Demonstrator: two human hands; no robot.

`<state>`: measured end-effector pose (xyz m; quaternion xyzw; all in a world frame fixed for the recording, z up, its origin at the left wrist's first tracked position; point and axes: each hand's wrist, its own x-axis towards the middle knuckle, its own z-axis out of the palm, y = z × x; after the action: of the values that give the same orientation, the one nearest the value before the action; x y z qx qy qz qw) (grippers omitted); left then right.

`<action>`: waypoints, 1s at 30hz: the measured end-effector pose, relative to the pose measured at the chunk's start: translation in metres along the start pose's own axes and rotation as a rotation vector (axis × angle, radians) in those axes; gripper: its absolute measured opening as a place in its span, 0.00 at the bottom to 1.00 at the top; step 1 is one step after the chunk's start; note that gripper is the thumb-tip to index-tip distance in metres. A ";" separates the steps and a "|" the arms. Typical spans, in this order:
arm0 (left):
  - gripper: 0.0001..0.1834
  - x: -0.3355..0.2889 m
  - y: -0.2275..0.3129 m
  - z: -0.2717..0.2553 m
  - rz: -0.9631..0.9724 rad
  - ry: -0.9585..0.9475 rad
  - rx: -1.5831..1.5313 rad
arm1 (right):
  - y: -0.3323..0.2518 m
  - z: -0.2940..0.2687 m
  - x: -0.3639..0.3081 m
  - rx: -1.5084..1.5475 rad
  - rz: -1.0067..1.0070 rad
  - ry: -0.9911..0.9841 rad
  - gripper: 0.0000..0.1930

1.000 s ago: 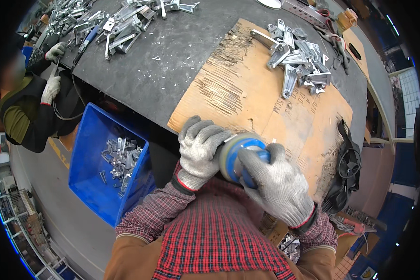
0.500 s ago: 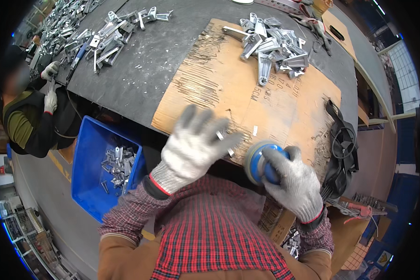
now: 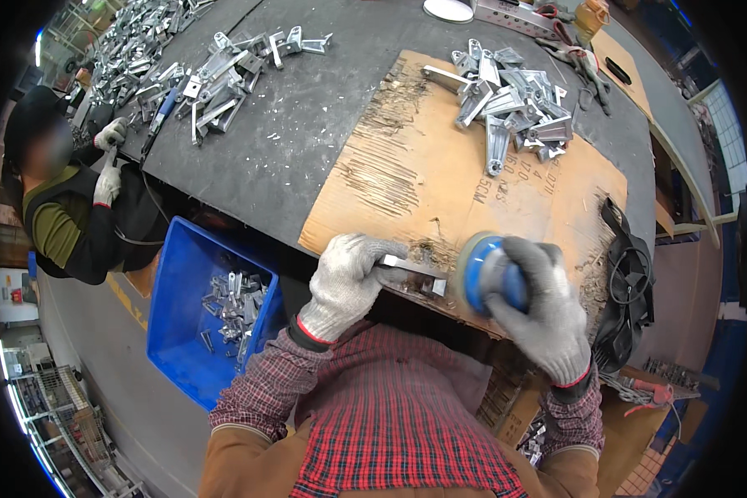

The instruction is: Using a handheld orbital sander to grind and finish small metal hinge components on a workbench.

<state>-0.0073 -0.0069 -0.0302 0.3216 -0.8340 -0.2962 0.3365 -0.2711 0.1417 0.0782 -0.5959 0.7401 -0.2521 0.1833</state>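
Note:
In a grey-and-white knit glove, my left hand (image 3: 347, 278) pinches one end of a silvery metal bracket (image 3: 419, 267) at the near edge of the cardboard sheet (image 3: 340, 203). My gloved right hand (image 3: 539, 307) wraps around a round blue sander (image 3: 490, 274), slightly blurred. Its pale disc edge faces the bracket's free end, close beside it; whether they touch I cannot tell. A heap of similar metal brackets (image 3: 515, 108) lies on the far part of the cardboard.
Left of me stands a blue bin (image 3: 170, 332) with metal parts inside. More brackets (image 3: 224, 79) lie on the dark table (image 3: 282, 158). A black strap bundle (image 3: 627, 282) hangs at the right edge. At far left sits a gloved co-worker (image 3: 66, 199).
My left hand was spread and blurred over the bracket; now its fingers are closed on the bracket's end. The sander remains in my right hand. The whole view has shifted slightly.

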 end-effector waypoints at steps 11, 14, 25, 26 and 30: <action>0.15 0.007 -0.015 -0.005 0.063 -0.041 0.006 | -0.060 0.008 0.039 -0.184 -0.184 -0.385 0.30; 0.14 0.007 -0.014 -0.004 0.081 -0.047 -0.012 | -0.057 0.007 0.028 -0.192 -0.111 -0.357 0.28; 0.14 0.005 -0.006 -0.003 -0.056 -0.052 -0.001 | -0.013 -0.008 -0.019 -0.155 0.035 -0.168 0.29; 0.14 0.007 -0.004 -0.003 -0.045 -0.065 0.004 | -0.015 -0.009 -0.019 -0.146 0.044 -0.156 0.29; 0.13 0.008 -0.002 -0.006 -0.075 -0.094 0.037 | -0.030 0.000 -0.007 -0.125 0.002 -0.149 0.34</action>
<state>-0.0068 -0.0158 -0.0243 0.3446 -0.8416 -0.3081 0.2794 -0.2458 0.1437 0.0959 -0.6228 0.7391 -0.1601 0.2006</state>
